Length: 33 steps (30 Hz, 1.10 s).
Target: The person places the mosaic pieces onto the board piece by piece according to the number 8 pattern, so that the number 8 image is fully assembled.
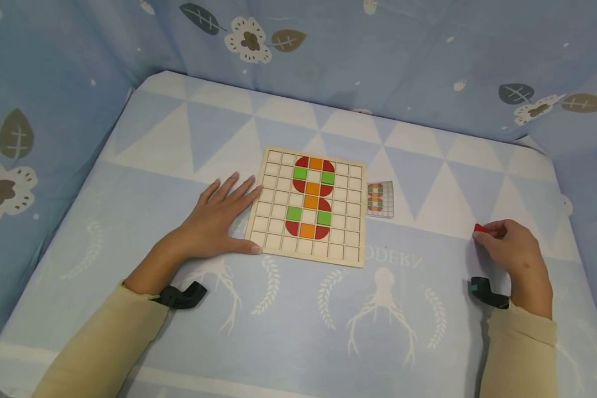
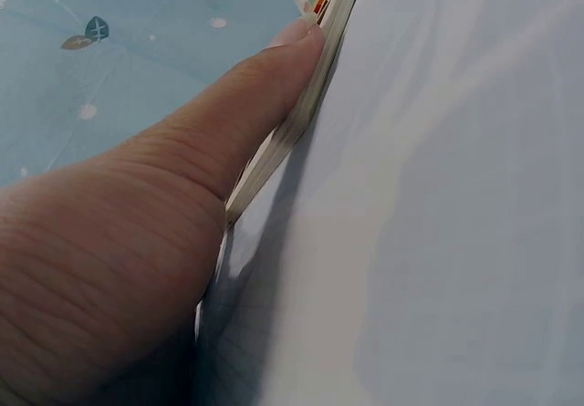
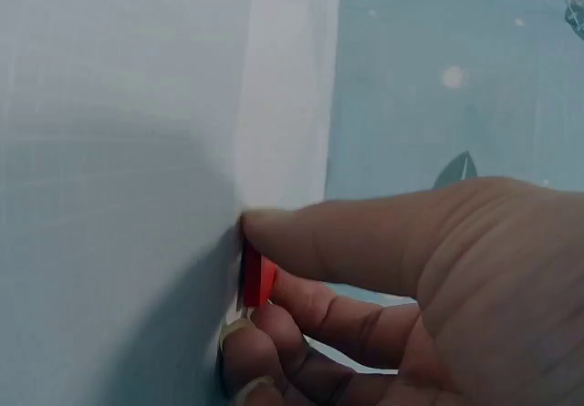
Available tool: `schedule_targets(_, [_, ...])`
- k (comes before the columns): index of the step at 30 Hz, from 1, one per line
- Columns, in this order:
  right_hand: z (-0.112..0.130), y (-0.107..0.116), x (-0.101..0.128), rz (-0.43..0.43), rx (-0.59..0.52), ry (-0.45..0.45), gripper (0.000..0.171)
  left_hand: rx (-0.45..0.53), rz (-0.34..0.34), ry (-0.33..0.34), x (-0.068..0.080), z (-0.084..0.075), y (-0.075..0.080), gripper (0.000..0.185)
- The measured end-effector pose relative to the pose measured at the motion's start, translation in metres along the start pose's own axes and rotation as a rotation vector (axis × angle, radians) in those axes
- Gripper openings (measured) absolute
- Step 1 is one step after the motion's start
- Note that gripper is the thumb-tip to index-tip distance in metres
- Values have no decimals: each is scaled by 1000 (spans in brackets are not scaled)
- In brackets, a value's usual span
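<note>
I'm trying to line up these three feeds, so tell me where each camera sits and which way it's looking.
Head: worn high, looking forward and down at the wooden grid board; shows both forearms, left hand, right hand.
Left wrist: low by the cloth, facing along the thumb pressed to the board's edge.
Right wrist: low, facing fingertips pinching a red piece.
Shared: the board, head and left wrist.

Head overhead; wrists close, tabletop-level.

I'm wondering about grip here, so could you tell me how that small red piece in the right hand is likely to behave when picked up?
The red piece looks thin and flat-faced, so it probably stays stiff and won't roll. It is tiny against the right hand, so likely very light. Its glossy faces may be slippery; the fingers pinching it by the faces seems sensible.
</note>
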State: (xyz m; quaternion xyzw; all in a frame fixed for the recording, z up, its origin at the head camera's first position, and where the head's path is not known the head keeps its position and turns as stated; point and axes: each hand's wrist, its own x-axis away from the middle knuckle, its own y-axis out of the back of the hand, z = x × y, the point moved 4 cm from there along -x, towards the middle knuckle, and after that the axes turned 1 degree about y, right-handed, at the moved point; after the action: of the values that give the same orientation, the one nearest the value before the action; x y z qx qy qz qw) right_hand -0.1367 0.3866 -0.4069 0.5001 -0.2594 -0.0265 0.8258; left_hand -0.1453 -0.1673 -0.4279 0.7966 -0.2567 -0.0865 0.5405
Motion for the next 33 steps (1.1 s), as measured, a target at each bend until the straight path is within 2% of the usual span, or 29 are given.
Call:
schedule_targets(3, [2,-4,-1,19,-24,5,53,1,-1,4,1,2,0,115])
schedule_targets(6, [9,-6,-1,-12,-32,57,50,-2,-3,10,2,3,0,115])
schedule_targets(11, [26,-9,4,-90,-55,171,42,-6,-2,13,1,4,-3,115])
schedule_targets(14, [46,-13,11,-123,-75,281,36,7,2,10,0,3,-3,114])
schedule_targets(20, [125,-30,30,-144,-117,665,17,3,10,16,2,3,-2,115])
schedule_targets(24, [182,-50,43,-76,-107,865,18,-15,-5,4,2,4,0,115])
schedule_targets(29, [241,-72,53,50,-87,953,14,-8,-8,-11,-1,5,-1,114])
schedule_targets(33, [274,-86,54,106,-68,1022,12,-6,-1,0,-3,6,-4,115])
